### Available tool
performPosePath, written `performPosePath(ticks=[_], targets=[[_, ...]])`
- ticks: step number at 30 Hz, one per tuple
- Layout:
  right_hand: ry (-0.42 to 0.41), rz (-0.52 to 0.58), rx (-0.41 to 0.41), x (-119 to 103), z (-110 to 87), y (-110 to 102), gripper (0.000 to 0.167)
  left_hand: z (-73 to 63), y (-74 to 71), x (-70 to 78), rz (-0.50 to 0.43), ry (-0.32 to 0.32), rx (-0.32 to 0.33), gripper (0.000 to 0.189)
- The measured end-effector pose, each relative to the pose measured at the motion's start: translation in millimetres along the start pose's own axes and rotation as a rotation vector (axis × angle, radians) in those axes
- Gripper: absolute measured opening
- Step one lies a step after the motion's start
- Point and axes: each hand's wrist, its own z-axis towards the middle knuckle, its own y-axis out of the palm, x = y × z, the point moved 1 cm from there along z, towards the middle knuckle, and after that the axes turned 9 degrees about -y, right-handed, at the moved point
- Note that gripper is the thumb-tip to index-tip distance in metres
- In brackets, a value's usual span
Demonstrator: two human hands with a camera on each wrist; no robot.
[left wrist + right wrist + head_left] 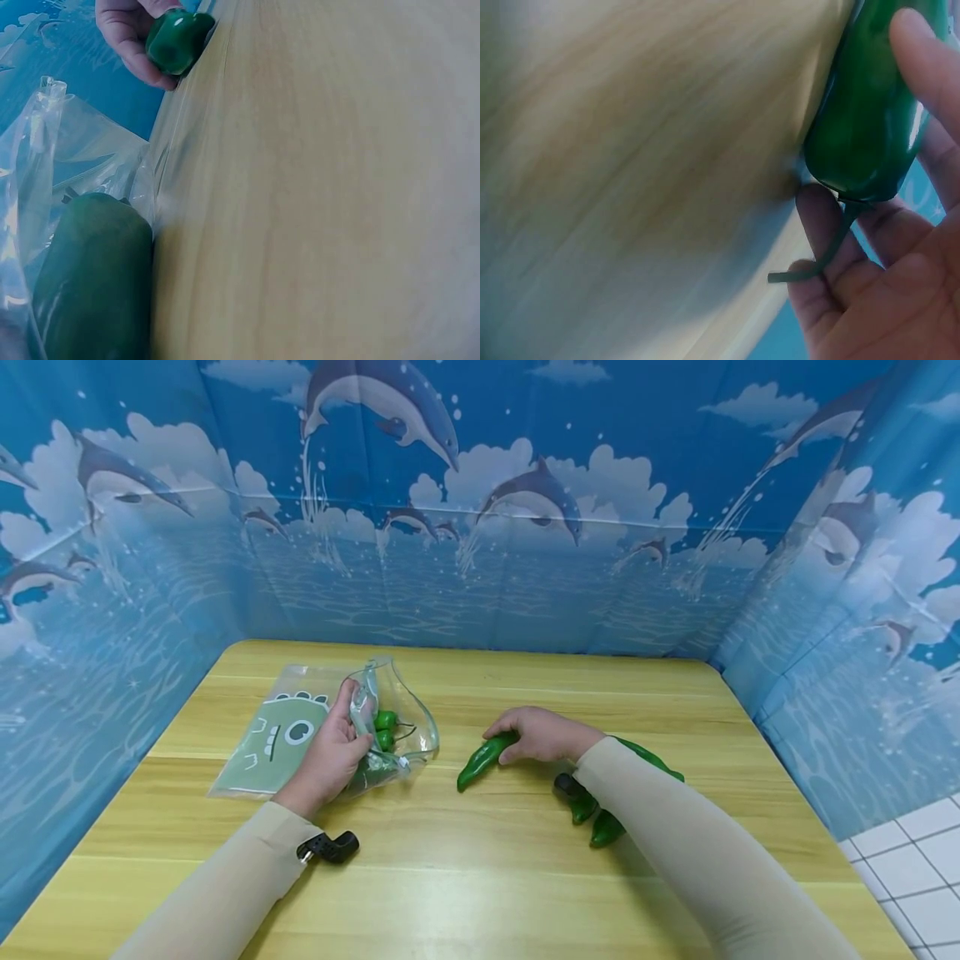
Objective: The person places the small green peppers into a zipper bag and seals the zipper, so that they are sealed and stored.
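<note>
At the left of the table in the head view, my left hand (326, 764) grips a clear plastic slider bag (416, 714) by its edge, its mouth spread toward the right. Inside lie green peppers (386, 722) with their stems toward the mouth; one bagged pepper (97, 277) fills the lower left of the left wrist view. My right hand (546, 735) holds a long green pepper (480, 763) between thumb and fingers, close over the table. The right wrist view shows this pepper (866, 127) with its curved stem hanging by the fingers.
More green peppers (606, 829) lie on the wooden table (435, 893), partly hidden under my right forearm. A green monster print (281, 739) lies flat left of my left hand. A dolphin-patterned curtain (480, 585) stands behind and beside the table.
</note>
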Motion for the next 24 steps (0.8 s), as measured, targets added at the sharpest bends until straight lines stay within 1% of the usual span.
performPosePath(ticks=[3,9,16,24], targets=[[0.025,0.007,0.004,0.3,-0.5,0.1,0.041,0.2,0.2,-0.4,-0.005,0.004,-0.003,0.096],[0.028,0.031,0.002,0.7,-0.3,2.0,0.038,-0.2,0.3,-0.8,0.003,-0.005,0.001,0.096],[0.015,0.036,0.023,-1.1,-0.3,7.0,0.042,-0.8,0.7,-0.2,-0.004,-0.003,-0.007,0.096],[0.018,0.036,0.038,-4.3,-2.3,6.1,0.045,-1.0,0.1,0.1,0.013,-0.007,-0.007,0.095]])
